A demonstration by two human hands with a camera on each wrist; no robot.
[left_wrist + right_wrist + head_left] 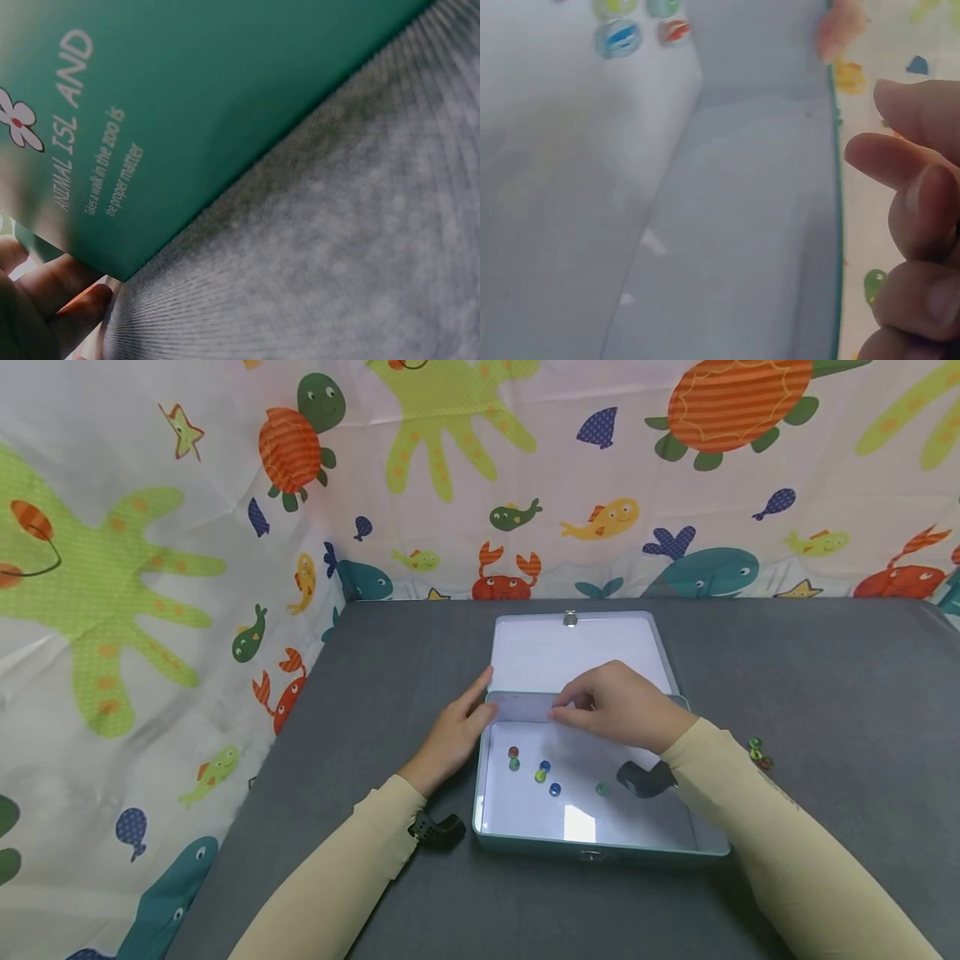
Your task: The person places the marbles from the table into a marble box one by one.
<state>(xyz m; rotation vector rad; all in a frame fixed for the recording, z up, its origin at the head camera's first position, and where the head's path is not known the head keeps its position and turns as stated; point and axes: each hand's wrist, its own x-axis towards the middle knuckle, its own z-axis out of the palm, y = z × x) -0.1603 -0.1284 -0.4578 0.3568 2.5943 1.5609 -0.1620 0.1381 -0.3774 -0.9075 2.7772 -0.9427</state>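
Observation:
A green tin box (600, 842) with a pale inside lies with its hinged lid (570, 647) tipped back. Several glass marbles are scattered on its floor, among them a blue marble (555, 789), a red marble (513, 752) and a green marble (602, 789). My left hand (453, 735) rests against the box's left side near the back corner, fingers extended. Above the back of the box hovers my right hand (622, 706). Its thumb and forefinger point forward with a gap between them and nothing in it; the other fingers (922, 300) are loosely curled.
A few more marbles (755, 745) lie on the dark grey table (840, 710) to the right of the box, beside the right sleeve. A curtain (450, 527) printed with sea animals hangs behind the table and along its left side. Printed lettering shows on the box's outer wall (187, 112).

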